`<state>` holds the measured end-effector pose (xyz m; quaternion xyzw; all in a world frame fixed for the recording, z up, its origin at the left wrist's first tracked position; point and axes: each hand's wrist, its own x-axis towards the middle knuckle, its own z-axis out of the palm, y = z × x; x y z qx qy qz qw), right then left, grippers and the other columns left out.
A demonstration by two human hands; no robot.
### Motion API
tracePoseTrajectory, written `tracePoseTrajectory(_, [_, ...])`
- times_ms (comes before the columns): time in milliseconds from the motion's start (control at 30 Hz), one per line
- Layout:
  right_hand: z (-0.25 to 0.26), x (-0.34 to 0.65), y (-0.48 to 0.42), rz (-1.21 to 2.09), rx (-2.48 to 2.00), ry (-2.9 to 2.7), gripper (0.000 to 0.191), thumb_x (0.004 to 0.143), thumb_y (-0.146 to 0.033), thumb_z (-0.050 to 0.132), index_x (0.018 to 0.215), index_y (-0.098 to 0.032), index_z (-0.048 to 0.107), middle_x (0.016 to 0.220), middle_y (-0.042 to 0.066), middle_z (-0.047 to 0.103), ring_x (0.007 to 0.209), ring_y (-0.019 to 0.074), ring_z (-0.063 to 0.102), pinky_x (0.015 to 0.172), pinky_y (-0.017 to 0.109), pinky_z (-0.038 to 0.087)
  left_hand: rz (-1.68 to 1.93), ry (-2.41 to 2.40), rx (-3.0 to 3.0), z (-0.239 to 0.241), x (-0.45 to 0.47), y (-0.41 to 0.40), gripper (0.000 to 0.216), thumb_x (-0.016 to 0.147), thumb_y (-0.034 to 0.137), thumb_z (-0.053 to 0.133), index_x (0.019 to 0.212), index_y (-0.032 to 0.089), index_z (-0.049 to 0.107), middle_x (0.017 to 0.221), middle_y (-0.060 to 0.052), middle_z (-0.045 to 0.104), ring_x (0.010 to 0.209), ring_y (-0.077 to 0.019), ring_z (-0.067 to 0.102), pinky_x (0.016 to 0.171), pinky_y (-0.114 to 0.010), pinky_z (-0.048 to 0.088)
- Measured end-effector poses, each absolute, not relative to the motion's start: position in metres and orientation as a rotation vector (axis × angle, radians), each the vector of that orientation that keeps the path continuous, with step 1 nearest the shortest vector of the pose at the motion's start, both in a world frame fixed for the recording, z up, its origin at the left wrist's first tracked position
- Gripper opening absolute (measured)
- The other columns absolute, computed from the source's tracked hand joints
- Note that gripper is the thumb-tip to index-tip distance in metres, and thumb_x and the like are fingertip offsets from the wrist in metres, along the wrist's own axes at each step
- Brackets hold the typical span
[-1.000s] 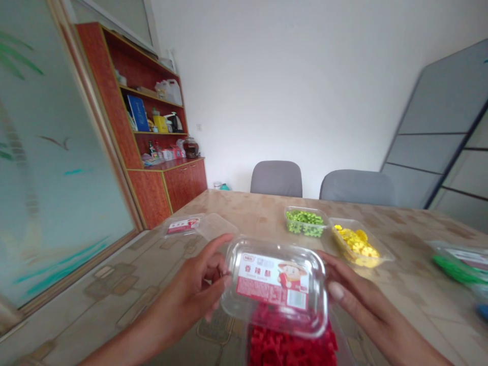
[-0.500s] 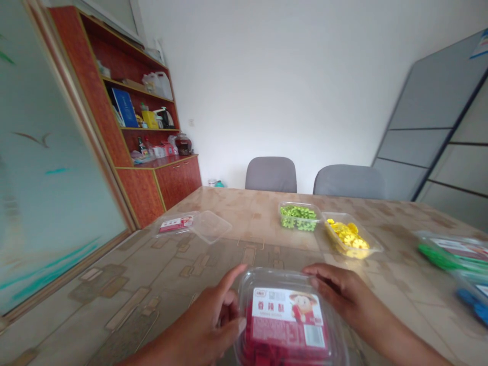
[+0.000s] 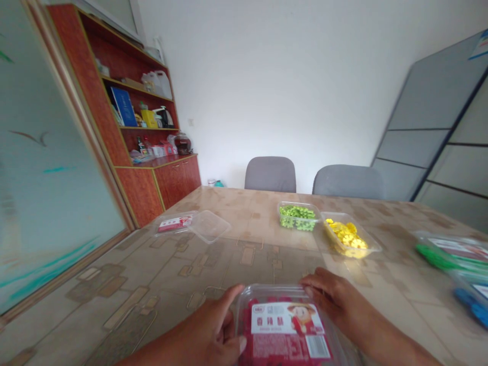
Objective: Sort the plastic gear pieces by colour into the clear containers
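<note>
A clear lidded plastic box [image 3: 287,328] with a white and dark pink label lies before me at the bottom of the view, pinkish-red pieces inside it. My left hand [image 3: 223,325] closes on its left edge, thumb against the side near the label and the index finger along the rim. At the far right corner my right hand [image 3: 330,292] pinches the rim with bent fingers. The near edge of the box is cut off by the frame. Beyond stand an open tub of light green pieces [image 3: 297,217] and an open tub of yellow flower-shaped pieces [image 3: 348,236].
Two clear lids, one labelled [image 3: 175,223] and one plain [image 3: 209,226], lie on the left of the table. At the right edge are labelled boxes of green pieces [image 3: 438,255] and blue pieces [image 3: 470,305]. Two grey chairs [image 3: 270,174] stand behind the table.
The box has shifted slightly towards me, lower in the view, both hands moving with it. The lids and the other tubs have stayed in place.
</note>
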<state>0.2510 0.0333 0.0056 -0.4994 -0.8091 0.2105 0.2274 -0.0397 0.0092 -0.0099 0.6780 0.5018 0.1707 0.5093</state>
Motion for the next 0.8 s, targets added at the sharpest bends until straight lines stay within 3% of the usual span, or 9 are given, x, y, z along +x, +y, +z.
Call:
tracePoseTrajectory(133, [0.013,0.251,0.031,0.594,-1.319,-2.19,0.037,0.098,-0.033,0.037,0.082,-0.018,0.067,0.078,0.005,0.062,0.073,0.0191,0.062,0.066,0.032,0.048,0.427,1.198,1.54,-0.005,-0.037,0.012,0.079,0.085,0.027,0.055,0.151,0.029,0.011,0.08,-0.001,0.061,0.04,-0.0074,0.047,0.032,-0.014,0.037])
tracePoseTrajectory(333, [0.041,0.251,0.022,0.501,-1.213,-1.999,0.03,0.098,-0.038,0.043,0.1,-0.022,0.068,0.087,0.005,0.066,0.082,0.0202,0.063,0.071,0.03,0.05,0.687,1.166,1.507,0.018,-0.034,0.015,0.08,0.08,0.029,0.06,0.149,0.029,0.019,0.063,0.006,0.053,0.037,-0.0069,0.04,0.03,-0.013,0.032])
tracePoseTrajectory(500, [0.047,0.256,0.024,0.483,-1.297,-1.873,0.035,0.096,-0.043,0.042,0.109,-0.02,0.064,0.075,0.003,0.065,0.061,0.0181,0.058,0.054,0.028,0.047,0.896,1.089,1.373,0.038,-0.048,0.029,0.078,0.082,0.044,0.061,0.146,0.021,0.022,0.055,0.008,0.052,0.035,-0.0089,0.043,0.03,-0.014,0.03])
tracePoseTrajectory(700, [0.021,0.249,0.029,0.585,-1.16,-2.168,0.013,0.085,-0.029,0.062,0.077,-0.019,0.063,0.08,0.004,0.063,0.074,0.0185,0.059,0.065,0.031,0.047,1.02,1.097,1.273,0.043,-0.056,0.041,0.08,0.081,0.048,0.067,0.145,0.021,0.027,0.057,0.008,0.052,0.036,-0.0073,0.04,0.031,-0.013,0.022])
tracePoseTrajectory(800, [0.008,0.239,0.025,0.648,-1.131,-2.212,0.01,0.081,-0.026,0.067,0.076,-0.018,0.062,0.084,0.004,0.062,0.079,0.0195,0.059,0.07,0.033,0.047,0.997,1.076,1.279,0.039,-0.054,0.041,0.082,0.08,0.049,0.067,0.145,0.02,0.027,0.056,0.008,0.052,0.036,-0.0074,0.039,0.031,-0.014,0.022])
